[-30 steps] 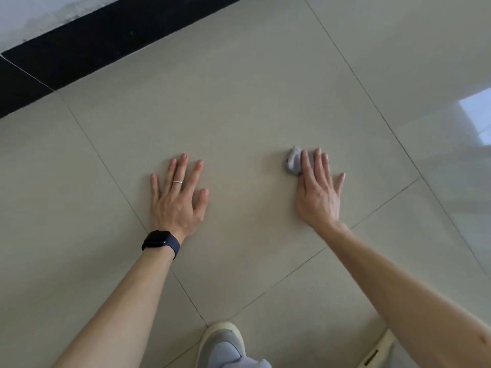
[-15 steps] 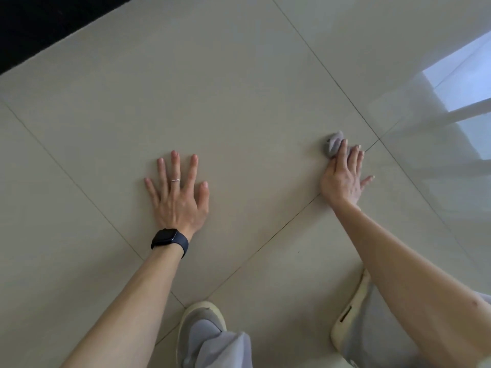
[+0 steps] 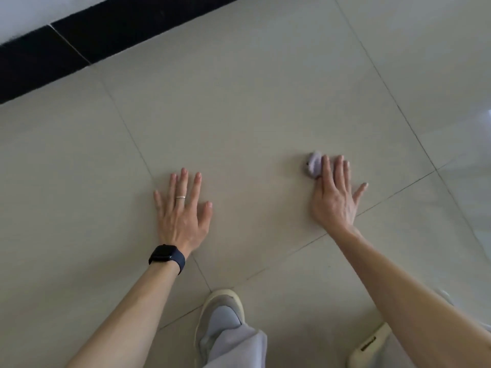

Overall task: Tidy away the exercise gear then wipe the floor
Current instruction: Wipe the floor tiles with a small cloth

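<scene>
Most of the cloth (image 3: 313,166) lies hidden under the right hand's (image 3: 333,200) fingers (image 3: 327,170); only a blurred lilac wad shows beside the fingertips. That hand's thumb is out of sight beneath it. Well back from the fingers, both forearms run off the bottom edge. A trouser leg (image 3: 233,349) covers the heel of one shoe (image 3: 220,306). The other shoe (image 3: 368,346) is cut by the edge and the forearm, its label too small to read.
</scene>
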Demonstrator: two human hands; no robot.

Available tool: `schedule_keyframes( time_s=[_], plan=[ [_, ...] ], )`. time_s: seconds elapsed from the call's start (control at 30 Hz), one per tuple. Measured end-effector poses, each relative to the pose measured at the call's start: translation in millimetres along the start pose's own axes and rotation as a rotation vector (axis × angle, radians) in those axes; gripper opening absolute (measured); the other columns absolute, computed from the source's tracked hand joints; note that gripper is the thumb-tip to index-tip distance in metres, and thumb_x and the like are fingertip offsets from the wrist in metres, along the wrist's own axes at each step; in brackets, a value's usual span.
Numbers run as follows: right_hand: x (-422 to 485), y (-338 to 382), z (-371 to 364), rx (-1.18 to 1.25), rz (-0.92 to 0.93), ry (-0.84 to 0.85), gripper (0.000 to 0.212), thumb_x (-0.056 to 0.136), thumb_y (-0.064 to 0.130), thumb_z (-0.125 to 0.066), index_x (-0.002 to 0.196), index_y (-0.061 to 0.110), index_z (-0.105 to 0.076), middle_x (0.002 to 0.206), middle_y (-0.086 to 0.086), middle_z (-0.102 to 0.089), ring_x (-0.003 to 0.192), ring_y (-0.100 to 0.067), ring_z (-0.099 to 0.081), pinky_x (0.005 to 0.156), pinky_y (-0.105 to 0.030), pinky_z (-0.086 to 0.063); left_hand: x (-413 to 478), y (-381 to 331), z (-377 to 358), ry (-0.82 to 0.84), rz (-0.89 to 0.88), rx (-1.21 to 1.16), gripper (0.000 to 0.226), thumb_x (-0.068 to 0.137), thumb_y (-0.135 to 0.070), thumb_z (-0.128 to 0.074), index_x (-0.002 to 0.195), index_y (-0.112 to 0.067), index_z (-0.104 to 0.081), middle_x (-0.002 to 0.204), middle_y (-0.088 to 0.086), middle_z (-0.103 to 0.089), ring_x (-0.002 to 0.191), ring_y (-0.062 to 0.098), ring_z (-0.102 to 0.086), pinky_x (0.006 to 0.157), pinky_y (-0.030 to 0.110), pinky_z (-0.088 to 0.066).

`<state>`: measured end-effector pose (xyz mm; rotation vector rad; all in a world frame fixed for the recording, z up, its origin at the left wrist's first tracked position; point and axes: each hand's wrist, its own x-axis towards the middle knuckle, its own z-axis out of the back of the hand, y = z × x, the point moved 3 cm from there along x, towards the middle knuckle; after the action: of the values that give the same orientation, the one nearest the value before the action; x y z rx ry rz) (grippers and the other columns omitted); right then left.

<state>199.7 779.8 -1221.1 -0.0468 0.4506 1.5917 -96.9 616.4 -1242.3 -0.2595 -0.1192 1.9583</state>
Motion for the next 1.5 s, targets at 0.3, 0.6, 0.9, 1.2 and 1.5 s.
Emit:
schedule_keyframes(
  time_s=[0.3,0.6,0.9,1.2,1.5],
  plan=[
    [-152.8,107.9,-80.6,-0.165,0.74,0.21,0.07,0.096,0.023,-0.046,0.157,0.035,-0.013,0.166,-0.008,-0.001,0.153,-0.021,0.007,0.118,-0.061,0.004,-78.5,57.0,4.2,0.18,0.48,-0.089,0.071,0.093,-0.064,-0.015,0.157,-0.037,0.005,0.162,-0.007,0.022,0.153,0.019,0.009,0.118,0.063,-0.002],
    [-10.3,166.2,-59.8,-0.148,0.632,0.126,0.064,0.097,0.018,-0.041,0.156,0.032,-0.022,0.166,-0.005,-0.009,0.153,-0.017,-0.003,0.117,-0.064,0.0,-81.0,73.1,2.4,0.135,0.376,-0.086,0.065,0.097,-0.064,-0.017,0.155,-0.044,0.006,0.163,-0.012,0.018,0.151,0.011,0.012,0.118,0.059,0.004],
    [-125.9,177.6,-98.2,-0.298,1.128,0.198,0.069,0.096,0.025,-0.044,0.158,0.028,-0.015,0.166,-0.001,-0.01,0.153,-0.016,-0.003,0.115,-0.066,-0.008,-83.2,71.4,5.5,0.093,0.329,-0.1,0.065,0.097,-0.059,-0.023,0.157,-0.04,-0.006,0.166,-0.008,0.007,0.152,0.012,0.008,0.118,0.063,-0.005],
    [22.3,247.5,-66.4,-0.121,0.478,0.091,0.055,0.105,0.033,-0.027,0.158,0.03,-0.012,0.167,0.0,-0.003,0.153,-0.015,0.002,0.116,-0.065,0.006,-52.9,87.9,28.7,-0.066,0.336,-0.073,0.046,0.094,-0.043,-0.039,0.138,-0.035,-0.05,0.142,0.0,-0.05,0.122,0.025,-0.05,0.093,0.047,-0.037],
    [10.7,241.3,-82.1,-0.256,1.226,0.104,0.058,0.094,0.003,-0.045,0.151,0.004,-0.035,0.16,-0.019,-0.025,0.149,-0.033,-0.019,0.119,-0.051,-0.025,46.0,171.9,43.1,-0.017,0.414,-0.033,0.063,0.097,-0.056,-0.028,0.156,-0.041,-0.013,0.167,-0.001,-0.002,0.152,0.024,-0.009,0.117,0.06,-0.006]
  ],
)
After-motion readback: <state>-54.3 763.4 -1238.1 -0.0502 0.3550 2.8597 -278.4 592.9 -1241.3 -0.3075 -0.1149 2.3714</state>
